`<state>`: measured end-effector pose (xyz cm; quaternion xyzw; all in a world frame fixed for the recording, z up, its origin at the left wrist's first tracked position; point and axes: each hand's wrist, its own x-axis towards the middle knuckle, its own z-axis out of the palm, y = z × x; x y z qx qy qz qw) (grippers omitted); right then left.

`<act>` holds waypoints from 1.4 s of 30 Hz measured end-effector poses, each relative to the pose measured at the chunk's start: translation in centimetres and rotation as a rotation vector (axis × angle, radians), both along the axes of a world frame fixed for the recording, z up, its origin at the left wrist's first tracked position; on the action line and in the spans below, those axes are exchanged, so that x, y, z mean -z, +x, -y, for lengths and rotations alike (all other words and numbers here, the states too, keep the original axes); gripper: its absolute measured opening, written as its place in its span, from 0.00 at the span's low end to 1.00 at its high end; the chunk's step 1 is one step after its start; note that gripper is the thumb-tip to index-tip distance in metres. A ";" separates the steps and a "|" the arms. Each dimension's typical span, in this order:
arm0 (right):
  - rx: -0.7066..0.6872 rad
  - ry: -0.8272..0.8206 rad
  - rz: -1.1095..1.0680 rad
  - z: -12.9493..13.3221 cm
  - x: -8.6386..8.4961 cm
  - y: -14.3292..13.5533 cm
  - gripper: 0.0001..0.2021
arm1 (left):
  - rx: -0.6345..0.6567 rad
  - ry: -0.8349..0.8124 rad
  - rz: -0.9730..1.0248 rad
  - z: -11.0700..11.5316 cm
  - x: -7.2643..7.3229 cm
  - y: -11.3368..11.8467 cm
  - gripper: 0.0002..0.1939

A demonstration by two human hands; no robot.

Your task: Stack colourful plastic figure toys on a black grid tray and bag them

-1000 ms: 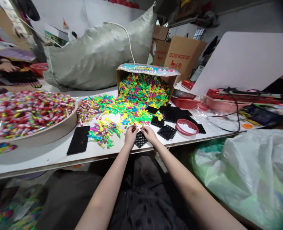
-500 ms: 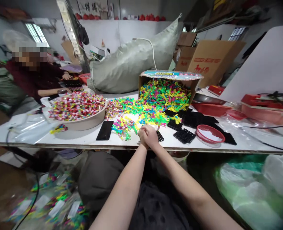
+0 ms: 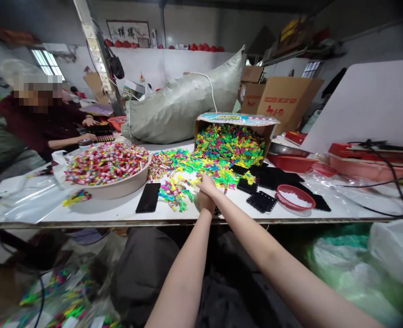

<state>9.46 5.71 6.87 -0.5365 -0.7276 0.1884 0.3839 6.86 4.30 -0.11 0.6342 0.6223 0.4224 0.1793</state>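
My left hand [image 3: 205, 202] is curled low at the table's front, partly covered by my right wrist; what it grips is hidden. Crossing over it, my right hand [image 3: 207, 184] has its fingers bent together at the near edge of a spread of small bright plastic figures [image 3: 208, 166]. Anything between those fingertips is too small to make out. A smaller heap of figures and wrapped pieces [image 3: 175, 193] lies left of my hands. Behind, a tipped cardboard box [image 3: 233, 119] spills more figures. Black grid trays [image 3: 261, 201] lie to the right.
At left stands a wide tub [image 3: 119, 189] of wrapped candies, with a black phone-like slab [image 3: 148, 197] beside it. A red basket [image 3: 296, 197] of white material sits right. A large grey sack [image 3: 181, 107] lies behind. A co-worker [image 3: 40, 118] handles a black tray at far left.
My right hand has moved slightly forward and left, off my left hand, toward the figures. My left hand stays low. The view has tilted up a little.
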 end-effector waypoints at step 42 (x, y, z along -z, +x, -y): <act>0.084 -0.039 -0.173 3.0 8.0 12.8 0.11 | 0.320 -0.011 0.098 0.9 -1.0 0.6 0.12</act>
